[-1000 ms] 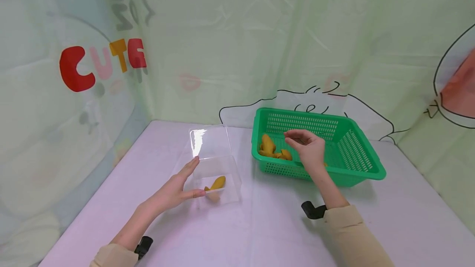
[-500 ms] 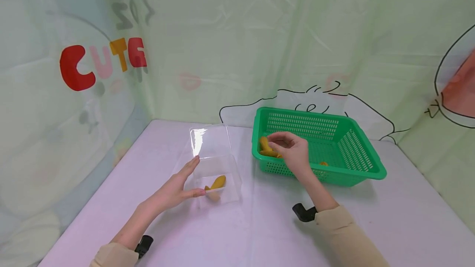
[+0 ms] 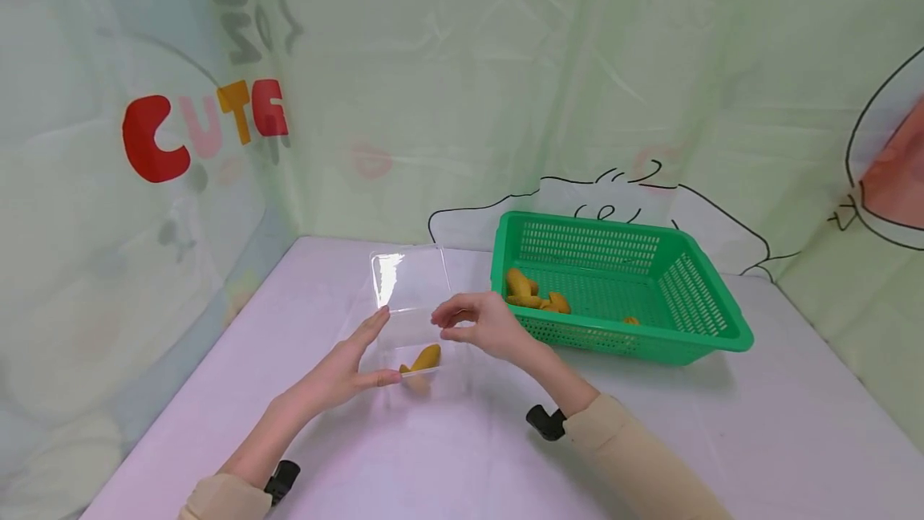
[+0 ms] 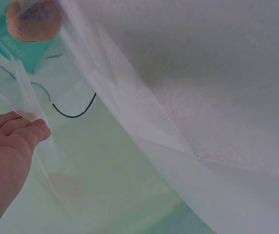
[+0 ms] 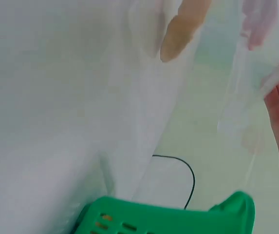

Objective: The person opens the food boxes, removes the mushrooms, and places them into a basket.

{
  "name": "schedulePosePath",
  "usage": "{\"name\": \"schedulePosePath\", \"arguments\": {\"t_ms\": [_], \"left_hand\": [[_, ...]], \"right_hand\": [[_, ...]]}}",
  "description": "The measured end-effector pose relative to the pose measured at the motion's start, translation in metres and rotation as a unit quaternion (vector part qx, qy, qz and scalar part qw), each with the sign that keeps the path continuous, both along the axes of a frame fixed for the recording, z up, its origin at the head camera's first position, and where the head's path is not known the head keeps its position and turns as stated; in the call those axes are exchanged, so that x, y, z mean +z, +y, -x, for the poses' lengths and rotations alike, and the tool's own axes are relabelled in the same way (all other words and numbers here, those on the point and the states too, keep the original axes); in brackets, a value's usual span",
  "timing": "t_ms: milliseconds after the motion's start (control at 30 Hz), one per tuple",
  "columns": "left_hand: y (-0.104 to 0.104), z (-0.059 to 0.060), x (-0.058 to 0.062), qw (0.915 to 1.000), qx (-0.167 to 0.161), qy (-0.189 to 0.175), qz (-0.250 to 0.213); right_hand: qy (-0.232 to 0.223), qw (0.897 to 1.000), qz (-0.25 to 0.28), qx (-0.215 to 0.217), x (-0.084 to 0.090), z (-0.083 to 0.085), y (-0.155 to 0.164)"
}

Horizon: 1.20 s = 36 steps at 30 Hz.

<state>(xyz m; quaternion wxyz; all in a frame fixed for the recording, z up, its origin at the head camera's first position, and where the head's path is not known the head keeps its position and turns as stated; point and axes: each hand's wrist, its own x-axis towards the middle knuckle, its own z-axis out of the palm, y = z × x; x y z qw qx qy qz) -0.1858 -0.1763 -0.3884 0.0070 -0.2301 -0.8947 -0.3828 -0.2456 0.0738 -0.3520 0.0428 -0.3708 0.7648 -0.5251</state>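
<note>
A clear plastic box (image 3: 422,343) with its hinged lid (image 3: 410,279) tipped open sits on the counter (image 3: 462,440) just left of the frame's centre, and one yellow-orange piece (image 3: 424,357) lies inside it near the front wall. The left hand (image 3: 339,367) rests against the box's left side with straight, relaxed fingers (image 3: 371,327), the thumb along the front lower edge. The right hand (image 3: 480,326) hovers over the box's right rim, fingers curled toward the thumb as if pinching; whether anything small sits between them cannot be told from the head view. To the right, near the box, stands a green basket (image 3: 678,287) holding several more yellow-orange pieces (image 3: 530,291) at its left end. A pale green printed sheet (image 3: 577,62) hangs behind.
</note>
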Motion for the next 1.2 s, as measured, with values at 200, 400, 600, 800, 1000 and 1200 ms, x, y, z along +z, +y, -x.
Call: {"name": "schedulePosePath", "arguments": {"t_ms": [200, 400, 600, 800, 1000, 1200], "left_hand": [[0.0, -0.001, 0.001, 1.0, 0.005, -0.006, 0.001], [-0.001, -0.002, 0.001, 0.9999, 0.007, -0.005, -0.006], [-0.002, -0.001, 0.0, 1.0, 0.002, 0.004, -0.007], [0.0, 0.002, -0.002, 1.0, -0.002, 0.006, 0.002], [0.0, 0.001, -0.001, 1.0, -0.001, -0.005, -0.002], [-0.001, 0.001, -0.001, 1.0, 0.001, -0.001, -0.004]], "right_hand": [[0.014, 0.992, -0.111, 0.066, -0.01, 0.01, -0.024], [0.023, 0.975, -0.193, 0.11, -0.01, 0.015, -0.042], [0.045, 0.952, -0.277, 0.122, -0.011, 0.02, -0.055], [0.089, 0.928, -0.326, 0.159, -0.016, 0.022, -0.061], [0.076, 0.918, -0.335, 0.199, -0.016, 0.022, -0.063], [0.081, 0.911, -0.352, 0.201, -0.02, 0.026, -0.066]]}}
